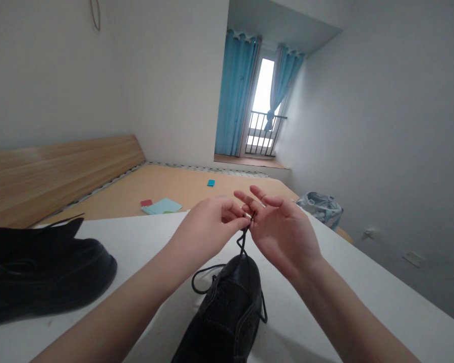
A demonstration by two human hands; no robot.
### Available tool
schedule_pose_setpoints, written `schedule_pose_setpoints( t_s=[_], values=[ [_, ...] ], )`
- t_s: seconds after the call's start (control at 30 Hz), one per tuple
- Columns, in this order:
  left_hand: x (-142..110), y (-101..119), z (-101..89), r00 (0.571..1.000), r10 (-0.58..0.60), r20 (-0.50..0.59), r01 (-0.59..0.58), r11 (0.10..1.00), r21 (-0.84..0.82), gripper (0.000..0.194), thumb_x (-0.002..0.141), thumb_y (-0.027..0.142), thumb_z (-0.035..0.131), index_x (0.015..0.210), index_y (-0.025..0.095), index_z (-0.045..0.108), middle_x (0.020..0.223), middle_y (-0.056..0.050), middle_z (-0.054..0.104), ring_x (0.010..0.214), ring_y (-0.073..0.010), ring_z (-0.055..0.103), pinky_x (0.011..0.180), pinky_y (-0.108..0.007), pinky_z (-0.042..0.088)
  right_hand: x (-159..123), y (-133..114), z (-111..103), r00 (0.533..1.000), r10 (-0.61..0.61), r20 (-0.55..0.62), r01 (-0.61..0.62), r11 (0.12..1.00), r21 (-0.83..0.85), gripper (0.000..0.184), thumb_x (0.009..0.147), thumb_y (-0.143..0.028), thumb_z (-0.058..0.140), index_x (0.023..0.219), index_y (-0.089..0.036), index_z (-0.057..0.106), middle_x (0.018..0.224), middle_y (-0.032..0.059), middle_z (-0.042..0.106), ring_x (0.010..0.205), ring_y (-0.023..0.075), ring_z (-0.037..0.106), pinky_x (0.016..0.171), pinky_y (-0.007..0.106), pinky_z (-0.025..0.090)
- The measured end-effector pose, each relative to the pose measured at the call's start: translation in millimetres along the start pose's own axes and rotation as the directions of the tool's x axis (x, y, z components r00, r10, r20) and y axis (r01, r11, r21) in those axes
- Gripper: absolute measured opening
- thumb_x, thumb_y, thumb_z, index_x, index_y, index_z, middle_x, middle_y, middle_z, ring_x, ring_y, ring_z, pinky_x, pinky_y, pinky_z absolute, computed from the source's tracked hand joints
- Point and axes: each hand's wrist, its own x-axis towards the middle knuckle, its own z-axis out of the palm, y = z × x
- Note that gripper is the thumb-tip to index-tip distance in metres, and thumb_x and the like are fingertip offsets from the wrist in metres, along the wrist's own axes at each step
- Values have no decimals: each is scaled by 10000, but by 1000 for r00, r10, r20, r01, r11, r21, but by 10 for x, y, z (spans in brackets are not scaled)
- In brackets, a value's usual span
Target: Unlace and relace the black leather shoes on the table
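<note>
While left fingers point(239, 222) pinch black lace point(243, 238) beyond a black shoe point(232, 295), right fingers point(258, 192) partly spread, any grip unclear.

L hand point(206, 224) & R hand point(287, 237) bare; forearms point(136, 292) ditto, slim, tapering twd wrists point(315, 267).

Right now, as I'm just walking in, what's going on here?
A person is handling a black lace at a black shoe on a white table. The left hand pinches the lace; the right hand, some fingers spread, is right beside it, though I can't tell whether it grips too. A second black shoe is off to the left, with neither hand on it.
</note>
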Motion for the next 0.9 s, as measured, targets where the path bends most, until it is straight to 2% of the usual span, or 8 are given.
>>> schedule_pose_setpoints(
  t_s=[0.13, 0.33, 0.47, 0.7, 0.83, 0.9],
  values=[
    [-16, 22, 67, 1000, 10, -29, -7, 995, 101, 160, 820, 302, 584, 842, 238, 729, 888, 3, 758, 837, -203, 670, 726, -304, 454, 3, 75, 44, 999, 21, -50, -23, 998, -53, 275, 835, -272, 432, 1099, -206, 476, 1246, 84, 578, 901, 197, 583, 853, 352, 454],
    [-38, 70, 106, 999, -1, -43, 13, 963, 268, 186, 838, 319, 558, 804, 244, 724, 845, 6, 757, 793, -208, 671, 641, -300, 423, -1, 79, 50, 994, 105, -24, -108, 986, -130, 523, 931, -459, 333, 1355, -152, 342, 1465, 137, 381, 1180, 243, 514, 955, 378, 423],
    [-32, 61, 110, 997, 9, -74, 10, 968, 249, 168, 829, 307, 570, 787, 239, 718, 848, 6, 749, 806, -206, 661, 675, -304, 432, 1, 59, 30, 990, 140, 15, -137, 982, -128, 542, 946, -450, 278, 1396, -149, 291, 1446, 140, 408, 1162, 239, 540, 985, 389, 402],
    [5, -35, 154, 994, 43, -96, -27, 986, 168, 158, 819, 273, 558, 789, 202, 696, 843, -18, 732, 799, -199, 649, 685, -288, 453, 32, 39, -12, 985, 171, 36, -165, 977, -134, 540, 921, -506, 288, 1360, -193, 314, 1316, 132, 532, 1051, 250, 599, 924, 421, 434],
    [42, -61, 57, 994, 40, -104, -43, 999, -26, 178, 836, 306, 546, 832, 208, 695, 848, -5, 727, 813, -178, 643, 735, -282, 467, 88, 49, -86, 988, 138, 73, -103, 928, -357, 454, 937, -510, 294, 1234, -214, 469, 1236, 99, 582, 1124, 228, 538, 983, 408, 350],
    [53, -50, -20, 987, 27, -158, -39, 997, -74, 192, 826, 345, 565, 835, 204, 695, 877, -15, 718, 848, -183, 634, 786, -294, 468, 110, 53, -132, 974, 145, 174, -52, 890, -452, 389, 945, -483, 335, 1078, -202, 568, 1143, 84, 618, 1113, 214, 523, 1001, 391, 313]
  ],
)
